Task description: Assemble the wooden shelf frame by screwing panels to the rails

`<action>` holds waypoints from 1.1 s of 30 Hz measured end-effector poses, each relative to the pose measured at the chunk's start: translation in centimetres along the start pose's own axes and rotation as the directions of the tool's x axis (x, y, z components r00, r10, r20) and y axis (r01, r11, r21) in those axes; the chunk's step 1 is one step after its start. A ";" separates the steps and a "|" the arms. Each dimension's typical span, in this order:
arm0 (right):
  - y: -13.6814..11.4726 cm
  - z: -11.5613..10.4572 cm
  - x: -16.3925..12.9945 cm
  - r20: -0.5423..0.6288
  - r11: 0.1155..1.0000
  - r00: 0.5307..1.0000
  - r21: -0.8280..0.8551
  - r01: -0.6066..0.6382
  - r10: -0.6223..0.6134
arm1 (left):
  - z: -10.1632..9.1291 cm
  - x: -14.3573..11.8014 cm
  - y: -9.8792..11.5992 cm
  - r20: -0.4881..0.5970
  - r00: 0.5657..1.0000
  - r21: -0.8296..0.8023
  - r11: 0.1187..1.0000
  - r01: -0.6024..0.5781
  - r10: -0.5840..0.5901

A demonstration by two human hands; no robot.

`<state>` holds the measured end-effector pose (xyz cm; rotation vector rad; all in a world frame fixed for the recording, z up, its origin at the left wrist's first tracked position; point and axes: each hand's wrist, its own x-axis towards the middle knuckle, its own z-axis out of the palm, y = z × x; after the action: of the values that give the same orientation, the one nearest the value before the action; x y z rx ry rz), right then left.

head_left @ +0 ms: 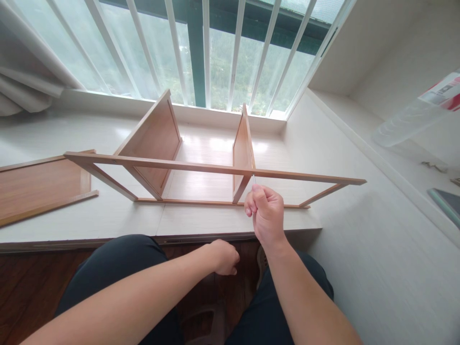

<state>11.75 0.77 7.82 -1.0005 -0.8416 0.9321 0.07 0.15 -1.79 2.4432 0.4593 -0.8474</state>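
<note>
A half-built wooden shelf frame (201, 166) lies on the white window ledge (223, 218), with two upright divider panels (244, 143) joined to its long boards. My right hand (265, 214) is closed around a thin metal tool (253, 178), whose tip meets the front board where the right divider joins it. My left hand (223, 257) hangs lower, loosely curled below the ledge's front edge, and I cannot see anything in it. My knees in dark trousers are below.
A loose wooden panel (39, 187) lies flat on the ledge at the left. White window bars (204, 52) run behind the frame. A clear plastic bag (417, 112) sits on the side shelf at the right. A dark wooden floor (25, 282) lies under the ledge.
</note>
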 end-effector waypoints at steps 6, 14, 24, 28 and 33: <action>0.2 -0.1 0.2 -0.011 0.999 0.999 -0.014 0.031 -0.031 | -0.3 -0.3 0.2 0.004 1.000 0.007 1.000 -0.004 0.004; -0.1 0.3 0.3 -0.041 0.996 0.998 0.079 -0.036 0.039 | -0.1 -0.3 0.0 0.003 1.000 0.012 1.000 -0.013 0.013; 0.0 0.9 -0.3 -0.004 0.973 0.991 0.190 -0.133 0.136 | 0.1 0.1 -0.1 -0.003 1.000 0.019 1.000 -0.018 0.018; 0.2 0.9 -0.3 -0.015 0.974 0.992 0.190 -0.123 0.128 | 0.3 0.2 -0.2 0.003 1.000 0.016 1.000 -0.023 0.023; 0.3 1.1 -0.4 0.006 0.958 0.985 0.232 -0.167 0.170 | 0.5 0.2 -0.3 -0.015 1.000 0.010 1.000 -0.021 0.021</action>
<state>10.52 0.80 7.77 -0.8826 -0.6250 1.1404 -0.13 0.17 -2.39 2.4605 0.4352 -0.8244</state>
